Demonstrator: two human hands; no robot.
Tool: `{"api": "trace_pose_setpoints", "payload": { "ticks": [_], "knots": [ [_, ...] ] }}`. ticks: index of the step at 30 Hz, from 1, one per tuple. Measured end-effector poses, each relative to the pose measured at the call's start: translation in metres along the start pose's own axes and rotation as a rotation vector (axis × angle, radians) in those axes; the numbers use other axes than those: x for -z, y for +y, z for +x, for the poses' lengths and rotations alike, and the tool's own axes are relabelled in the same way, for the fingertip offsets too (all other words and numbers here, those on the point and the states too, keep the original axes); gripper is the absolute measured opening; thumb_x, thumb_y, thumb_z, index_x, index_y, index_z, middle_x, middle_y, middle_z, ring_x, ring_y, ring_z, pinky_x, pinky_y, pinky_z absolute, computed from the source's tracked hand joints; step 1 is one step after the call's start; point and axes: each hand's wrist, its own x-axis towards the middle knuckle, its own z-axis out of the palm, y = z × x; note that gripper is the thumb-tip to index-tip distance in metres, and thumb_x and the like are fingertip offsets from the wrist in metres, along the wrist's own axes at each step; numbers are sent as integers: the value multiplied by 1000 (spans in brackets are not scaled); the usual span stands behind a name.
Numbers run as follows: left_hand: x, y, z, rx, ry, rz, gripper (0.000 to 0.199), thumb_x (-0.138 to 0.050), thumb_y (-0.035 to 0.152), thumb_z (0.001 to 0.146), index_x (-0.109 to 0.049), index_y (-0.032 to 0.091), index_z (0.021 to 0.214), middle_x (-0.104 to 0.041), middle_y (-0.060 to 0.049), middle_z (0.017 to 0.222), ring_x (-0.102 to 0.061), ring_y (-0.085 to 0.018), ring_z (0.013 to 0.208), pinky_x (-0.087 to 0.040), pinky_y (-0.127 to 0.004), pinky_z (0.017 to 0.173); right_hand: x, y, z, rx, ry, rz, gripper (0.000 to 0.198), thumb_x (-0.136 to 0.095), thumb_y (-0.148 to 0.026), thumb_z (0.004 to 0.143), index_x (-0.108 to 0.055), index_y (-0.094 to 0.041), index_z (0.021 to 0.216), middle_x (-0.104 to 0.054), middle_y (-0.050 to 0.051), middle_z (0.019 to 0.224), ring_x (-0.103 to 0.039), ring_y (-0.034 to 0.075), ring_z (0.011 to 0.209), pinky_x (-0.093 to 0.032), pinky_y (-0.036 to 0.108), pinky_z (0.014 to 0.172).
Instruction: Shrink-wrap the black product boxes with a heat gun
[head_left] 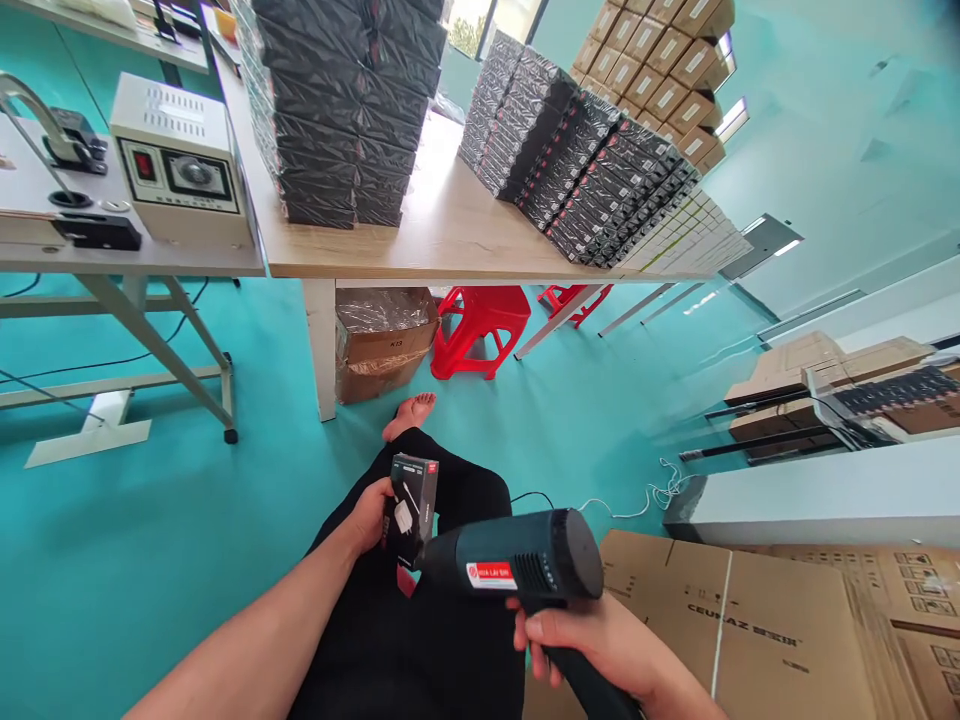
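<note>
My left hand (369, 515) is closed on the left side of a small black retail box (411, 508). A white charger and cable are printed on its front. In my right hand (574, 640) is a dark green heat gun (510, 555) with a red and white label, the fingers wrapped round its handle. The gun's nozzle points left, close to the lower right of the box; I cannot tell if they touch. Both are above my lap in black trousers. A small red piece (408, 580) shows just under the box, partly hidden.
Stacks of film-wrapped black boxes (337, 120) stand on the wooden table (450, 240) ahead. Left is a bench with a control unit (184, 160). A red stool (484, 325) and a carton (382, 345) are below the table. Large cartons (675, 600) lie at my right, near a white cable (630, 510).
</note>
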Motion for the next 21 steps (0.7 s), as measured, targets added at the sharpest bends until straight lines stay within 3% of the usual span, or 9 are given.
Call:
{"api": "trace_pose_setpoints", "payload": {
  "ticks": [6,9,12,14,21],
  "knots": [
    [-7,-1,-1,-81,2,139,5,-53,14,60,-58,14,59,-61,-5,52,-58,-21,44,-46,-30,42,-7,-15,12,141,147,147,34,-69,-36,77,-67,-14,102,-69,7,85,-63,17,67,-50,30,59],
    [-8,2,-1,-107,28,145,6,-51,17,60,-57,15,60,-61,-5,54,-58,-21,46,-48,-32,45,-6,-15,13,148,100,139,34,-68,-36,78,-67,-14,104,-68,7,85,-63,17,66,-50,29,58],
    [-6,6,0,-126,66,103,6,-49,19,59,-54,17,60,-57,-4,51,-56,-20,45,-47,-32,45,-4,2,1,46,-42,52,35,-72,-35,75,-68,-12,101,-69,8,83,-64,17,64,-48,29,56],
    [-4,9,2,-147,85,63,5,-48,20,58,-52,18,60,-55,-3,50,-54,-19,44,-47,-31,45,-4,17,-9,12,-66,46,35,-72,-36,73,-69,-12,98,-69,9,85,-64,18,65,-48,29,57],
    [-4,8,6,-180,102,29,4,-47,19,59,-48,19,62,-54,-1,52,-55,-18,45,-47,-30,46,-15,52,-20,-42,88,235,48,-73,-44,70,-68,-14,107,-67,9,90,-62,16,66,-48,29,60]
  ]
}}
